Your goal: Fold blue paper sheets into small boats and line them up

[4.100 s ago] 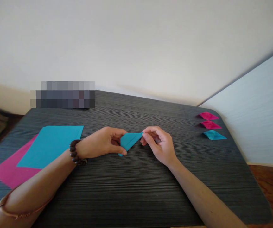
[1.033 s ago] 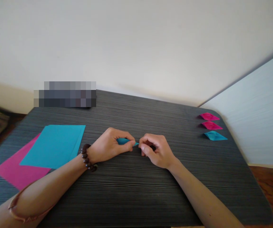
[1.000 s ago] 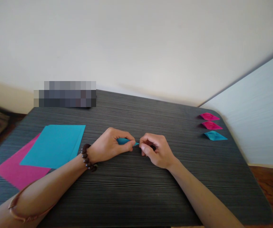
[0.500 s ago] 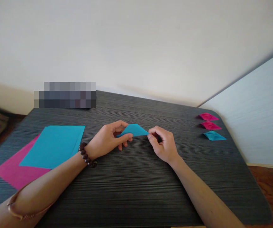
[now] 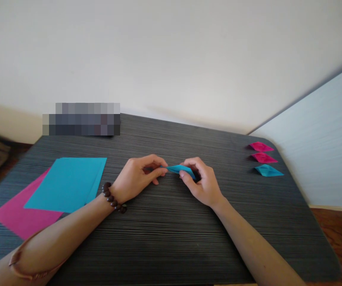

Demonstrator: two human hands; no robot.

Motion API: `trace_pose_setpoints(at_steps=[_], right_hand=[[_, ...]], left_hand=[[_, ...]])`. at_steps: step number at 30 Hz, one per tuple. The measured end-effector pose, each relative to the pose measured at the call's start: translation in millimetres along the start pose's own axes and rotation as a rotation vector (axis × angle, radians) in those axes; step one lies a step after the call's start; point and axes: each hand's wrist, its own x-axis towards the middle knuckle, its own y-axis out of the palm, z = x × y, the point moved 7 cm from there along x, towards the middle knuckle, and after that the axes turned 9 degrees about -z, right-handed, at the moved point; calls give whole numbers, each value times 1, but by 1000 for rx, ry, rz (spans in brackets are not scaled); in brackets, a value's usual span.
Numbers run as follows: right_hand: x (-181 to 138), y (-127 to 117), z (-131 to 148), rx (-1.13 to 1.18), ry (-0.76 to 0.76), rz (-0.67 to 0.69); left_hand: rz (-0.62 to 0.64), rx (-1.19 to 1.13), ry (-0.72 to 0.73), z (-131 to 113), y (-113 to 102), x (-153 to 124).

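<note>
Between my hands, just above the table, is a small folded piece of blue paper (image 5: 180, 169), narrow and pointed. My left hand (image 5: 139, 173) pinches its left tip between thumb and fingertips. Around the paper's right part, my right hand (image 5: 202, 180) has its thumb in front and its fingers behind, covering that end. At the table's right side lie two pink folded paper boats (image 5: 262, 146) and one blue folded paper boat (image 5: 269, 170) in a column.
Square blue paper sheets (image 5: 66, 182) lie at the left, partly over a pink sheet (image 5: 25, 214), with my left forearm across their corner. A pixelated dark object (image 5: 81, 121) stands at the table's back left. A pale wall (image 5: 171, 67) rises behind the dark table (image 5: 159, 238).
The blue paper has shifted right and turned to look narrower. My left hand has gone from its body to its left tip, my right hand from the right tip to its body.
</note>
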Motion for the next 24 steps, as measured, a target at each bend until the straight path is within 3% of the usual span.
trace_pose_setpoints(at_steps=[7,24], right_hand=[[-1,7,9,57,-78,75],[0,1,20,83,-207,24]], left_hand=[[-76,-59,47,-7,-1,-4],[-137,294,368,-24,-7,-8]])
